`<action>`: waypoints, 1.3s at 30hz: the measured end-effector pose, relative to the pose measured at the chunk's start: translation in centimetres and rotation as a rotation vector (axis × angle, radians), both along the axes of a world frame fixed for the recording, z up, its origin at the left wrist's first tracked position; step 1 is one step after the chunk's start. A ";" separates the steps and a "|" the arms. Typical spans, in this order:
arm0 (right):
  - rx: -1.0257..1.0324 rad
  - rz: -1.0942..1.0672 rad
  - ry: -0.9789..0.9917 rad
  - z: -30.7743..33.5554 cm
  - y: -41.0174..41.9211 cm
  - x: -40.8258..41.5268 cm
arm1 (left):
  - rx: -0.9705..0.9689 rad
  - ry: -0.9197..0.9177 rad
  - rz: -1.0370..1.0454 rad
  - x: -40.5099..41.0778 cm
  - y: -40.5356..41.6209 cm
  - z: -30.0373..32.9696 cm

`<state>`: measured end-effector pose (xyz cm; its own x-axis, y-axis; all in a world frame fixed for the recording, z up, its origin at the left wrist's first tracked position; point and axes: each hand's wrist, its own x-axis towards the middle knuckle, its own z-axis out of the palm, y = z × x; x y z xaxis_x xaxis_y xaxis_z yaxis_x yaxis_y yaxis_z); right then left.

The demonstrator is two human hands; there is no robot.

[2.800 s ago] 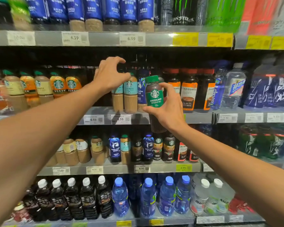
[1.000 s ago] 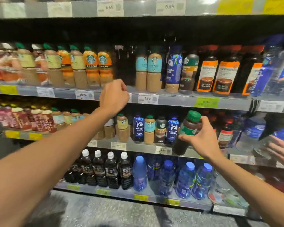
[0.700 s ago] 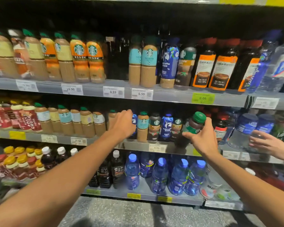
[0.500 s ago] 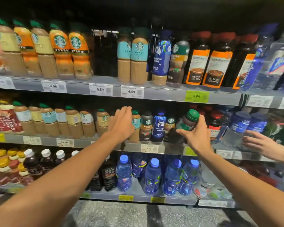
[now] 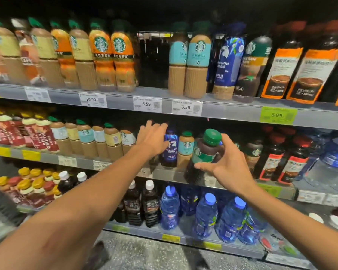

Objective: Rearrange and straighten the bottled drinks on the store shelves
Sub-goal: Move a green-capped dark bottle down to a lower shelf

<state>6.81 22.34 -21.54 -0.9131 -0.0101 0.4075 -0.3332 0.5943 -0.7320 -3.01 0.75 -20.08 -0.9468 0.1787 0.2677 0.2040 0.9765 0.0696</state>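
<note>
Both forearms enter from the bottom corners of the frame and reach toward the middle shelf (image 5: pixel 183 175) at centre. The left hand (image 5: pixel 151 140) is extended flat, fingers spread and holding nothing, its fingertips against the top of a dark blue coffee bottle (image 5: pixel 169 147) standing on that shelf.

The right hand (image 5: pixel 227 164) grasps a dark coffee bottle (image 5: pixel 204 154) with a green cap and green label band. The bottle is tilted, cap toward upper right, in front of the shelf edge at centre frame, base just above the shelf lip. Its label text is not legible.

Upper shelf, left to centre: Starbucks bottles (image 5: pixel 111 61) with orange and cream labels; two teal-labelled ones (image 5: pixel 197 65) read "FLAT WHITE". Price tags (image 5: pixel 147 103) along the upper rail read 10.90, 6.59, 6.59 and, on green, 6.99. Blue-capped water bottles (image 5: pixel 205 215) fill the lower shelf.
</note>
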 end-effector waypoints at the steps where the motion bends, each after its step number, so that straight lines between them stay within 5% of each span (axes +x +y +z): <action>1: -0.012 0.008 0.010 0.2 -1.0 -0.3 | -0.018 0.011 -0.010 -0.2 0.2 0.2; 11: -0.087 -0.081 0.031 -0.2 -4.1 -2.7 | 0.449 -0.058 0.021 0.1 0.6 -0.8; 15: -0.067 -0.107 0.038 -0.3 -5.5 -3.3 | 0.703 0.143 0.021 1.6 -1.9 0.4; 32: 0.306 -0.313 -0.080 -3.1 -13.3 -7.3 | 0.491 0.283 0.012 8.3 -5.6 6.4; 39: 0.331 -0.311 -0.134 -2.0 -13.3 -8.4 | 0.592 0.349 -0.059 8.8 -4.2 10.3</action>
<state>-1.59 9.05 -23.56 -0.9376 0.1628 0.3072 -0.0182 0.8593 -0.5111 5.76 -3.41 -9.79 -0.7806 -0.0432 0.6236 0.3632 0.7806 0.5087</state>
